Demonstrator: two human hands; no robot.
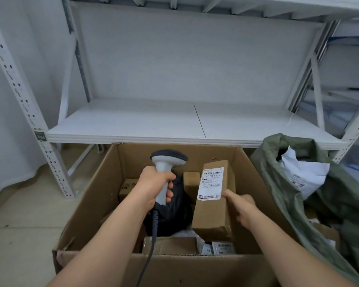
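Two-handed scan setup: gripping barcode scanner (167, 160) in curled left hand (155, 184), pinching cardboard parcel (214, 216) upright with right hand (241, 206), shipping label (210, 183) faced up for reading.

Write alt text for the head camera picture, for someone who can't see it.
The left hand grips a grey scanner over an open cardboard box, while the right hand holds up a brown parcel, label facing the camera. Other parcels lie in the box; a white shelf stands behind, a green sack to the right.
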